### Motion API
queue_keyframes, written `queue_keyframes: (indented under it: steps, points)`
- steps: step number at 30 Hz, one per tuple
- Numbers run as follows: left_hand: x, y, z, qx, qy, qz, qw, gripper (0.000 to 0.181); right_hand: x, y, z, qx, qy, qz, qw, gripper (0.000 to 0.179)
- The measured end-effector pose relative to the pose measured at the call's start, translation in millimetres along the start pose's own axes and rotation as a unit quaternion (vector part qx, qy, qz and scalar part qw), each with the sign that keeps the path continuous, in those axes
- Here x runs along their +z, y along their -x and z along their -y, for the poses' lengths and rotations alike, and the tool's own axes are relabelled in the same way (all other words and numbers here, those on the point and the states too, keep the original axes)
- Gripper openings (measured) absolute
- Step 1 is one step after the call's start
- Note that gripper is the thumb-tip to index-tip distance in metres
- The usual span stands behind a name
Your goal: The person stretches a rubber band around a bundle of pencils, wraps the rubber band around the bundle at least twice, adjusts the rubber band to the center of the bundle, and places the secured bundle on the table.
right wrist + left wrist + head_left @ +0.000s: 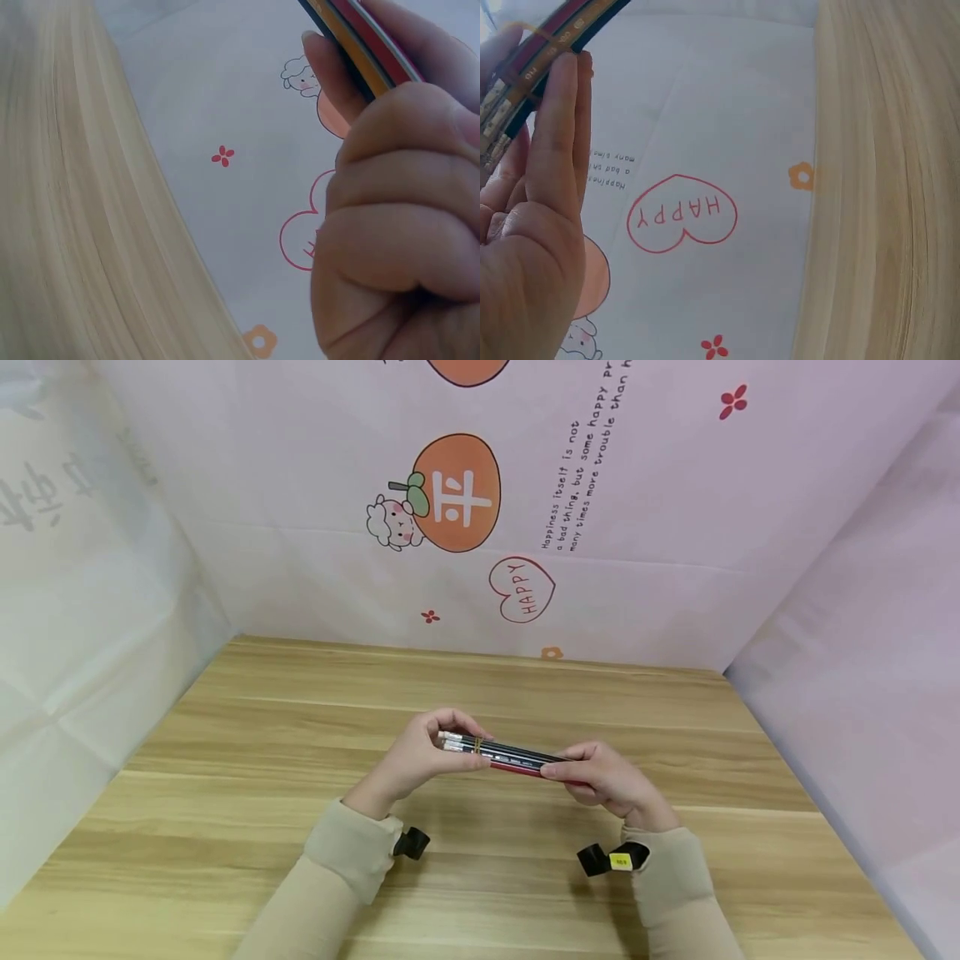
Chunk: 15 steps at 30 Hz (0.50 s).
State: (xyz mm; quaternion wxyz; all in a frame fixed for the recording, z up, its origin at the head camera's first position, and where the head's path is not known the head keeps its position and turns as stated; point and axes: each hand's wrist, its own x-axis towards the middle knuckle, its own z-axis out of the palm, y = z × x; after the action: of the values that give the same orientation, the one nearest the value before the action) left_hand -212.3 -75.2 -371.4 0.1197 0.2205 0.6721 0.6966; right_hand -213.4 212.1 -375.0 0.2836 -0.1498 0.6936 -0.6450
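A bundle of pencils [517, 755] is held up above the table, lying crosswise between both hands. Dark, red and yellowish barrels show in the wrist views. A rubber band [477, 745] circles the bundle near the eraser ends, which sit inside my left hand [420, 756]. That hand pinches the bundle between thumb and fingers; in the left wrist view its fingers [553, 142] are fairly straight along the pencils. My right hand [611, 781] grips the other end, fingers curled round it, hiding the tips. In the right wrist view the pencils [367, 49] rise out of the curled fingers.
The wood-grain table [480, 893] spreads under both hands. A printed white cloth [645, 618] stands as a wall behind it, with more cloth at the left and right sides. Black straps with small cameras [412, 843] sit at both wrists.
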Motion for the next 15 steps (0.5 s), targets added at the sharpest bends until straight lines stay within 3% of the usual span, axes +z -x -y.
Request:
queue_keyframes:
  steps: [8, 15]
  points:
    - [-2.9, 0.8, 3.1, 0.024, -0.016, -0.024, 0.9993, 0.035, -2.2, 1.9, 1.3, -0.012, -0.007, -0.022, 0.9997, 0.016]
    - [-4.1, 1.3, 3.2, 0.027, -0.012, -0.022, 0.9993, 0.041, -8.2, 5.6, 0.7, -0.014, -0.009, -0.022, 0.9996, 0.018]
